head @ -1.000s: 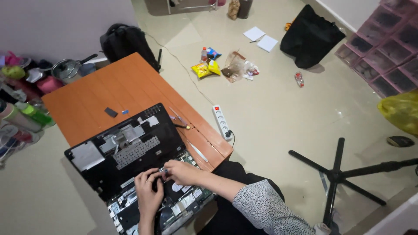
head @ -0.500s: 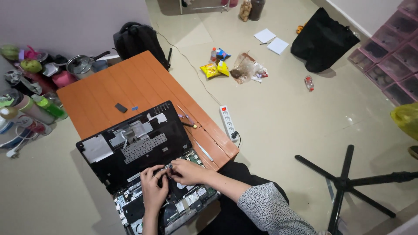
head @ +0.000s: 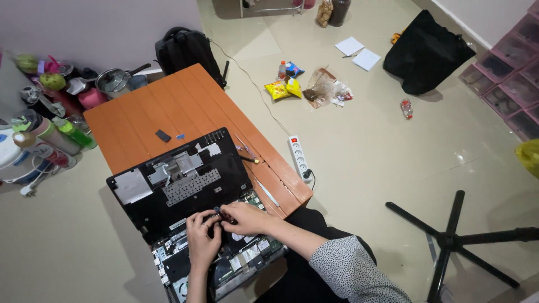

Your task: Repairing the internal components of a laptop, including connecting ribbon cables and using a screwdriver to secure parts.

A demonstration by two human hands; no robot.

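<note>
Two hands meet over an opened laptop [head: 191, 213] that lies on the near end of a low orange bench [head: 185, 106], its black keyboard cover [head: 179, 179] swung up and away from the base [head: 224, 266]. By the look of it the disassembly is well along: the cover is off the base and the boards and flat cables inside are exposed, while the two halves appear still joined at the spot where the hands work. The left hand [head: 202, 238] and right hand [head: 242, 217] both have their fingers pinched together on something small and dark at that seam, too small to identify. A thin screwdriver [head: 247, 159] and a strip-like tool [head: 268, 193] lie on the bench beside the laptop, and two small loose parts [head: 163, 136] rest farther up. A white power strip [head: 298, 157] lies on the floor just beside the bench.
</note>
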